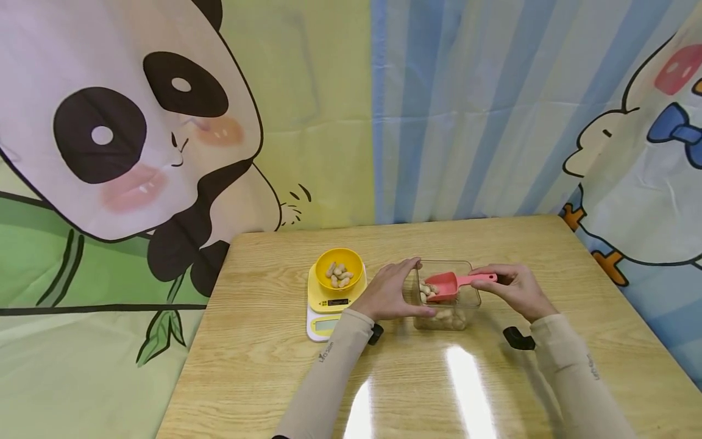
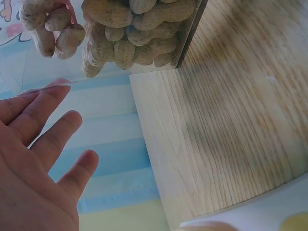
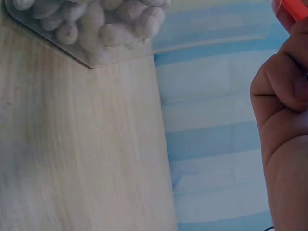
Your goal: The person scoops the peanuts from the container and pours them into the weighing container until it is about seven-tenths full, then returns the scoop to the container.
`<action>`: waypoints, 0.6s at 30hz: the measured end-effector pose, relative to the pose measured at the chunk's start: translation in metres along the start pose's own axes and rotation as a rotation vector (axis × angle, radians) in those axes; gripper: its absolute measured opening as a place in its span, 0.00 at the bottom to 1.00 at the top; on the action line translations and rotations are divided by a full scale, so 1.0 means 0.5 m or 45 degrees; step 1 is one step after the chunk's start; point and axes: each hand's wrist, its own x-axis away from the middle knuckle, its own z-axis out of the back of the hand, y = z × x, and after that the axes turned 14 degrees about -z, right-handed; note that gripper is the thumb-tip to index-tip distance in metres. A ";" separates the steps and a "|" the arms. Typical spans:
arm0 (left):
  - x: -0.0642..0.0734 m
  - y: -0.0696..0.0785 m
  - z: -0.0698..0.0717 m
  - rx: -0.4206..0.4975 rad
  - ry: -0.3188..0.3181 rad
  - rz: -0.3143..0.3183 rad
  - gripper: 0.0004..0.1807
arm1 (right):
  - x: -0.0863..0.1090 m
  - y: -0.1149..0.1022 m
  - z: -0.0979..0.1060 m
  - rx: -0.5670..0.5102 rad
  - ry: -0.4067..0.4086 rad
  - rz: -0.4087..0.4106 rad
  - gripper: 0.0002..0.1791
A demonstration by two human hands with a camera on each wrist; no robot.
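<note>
My left hand (image 1: 392,291) spans the left side of a clear plastic container (image 1: 467,300), fingertips at its far left rim and thumb along the front. In the left wrist view, the lower fingers (image 2: 57,139) spread fairly straight beneath the container. Between the thumb and fingers of my right hand (image 1: 515,289) is the handle of a pinkish-red scoop (image 1: 446,285). The scoop's head lies inside the upper part of the container, with peanuts (image 1: 426,291) at its mouth. More unshelled peanuts (image 2: 154,36) fill the container's bottom.
Left of the container, a yellow and white kitchen scale (image 1: 317,305) carries a yellow bowl (image 1: 355,258) with several peanuts (image 1: 339,275) in it. Everything stands on a wood-grain table (image 1: 263,341). Cartoon-printed curtains (image 1: 329,122) hang behind the table's far edge.
</note>
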 end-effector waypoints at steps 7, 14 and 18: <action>-0.002 0.001 0.002 0.004 0.015 -0.015 0.63 | 0.008 0.022 -0.007 -0.103 0.108 0.006 0.11; 0.001 -0.002 0.002 -0.005 0.022 -0.001 0.64 | 0.005 0.015 -0.031 -0.056 0.120 0.011 0.13; 0.001 -0.001 -0.001 0.007 0.021 0.004 0.64 | -0.002 0.008 -0.040 -0.053 0.077 0.001 0.13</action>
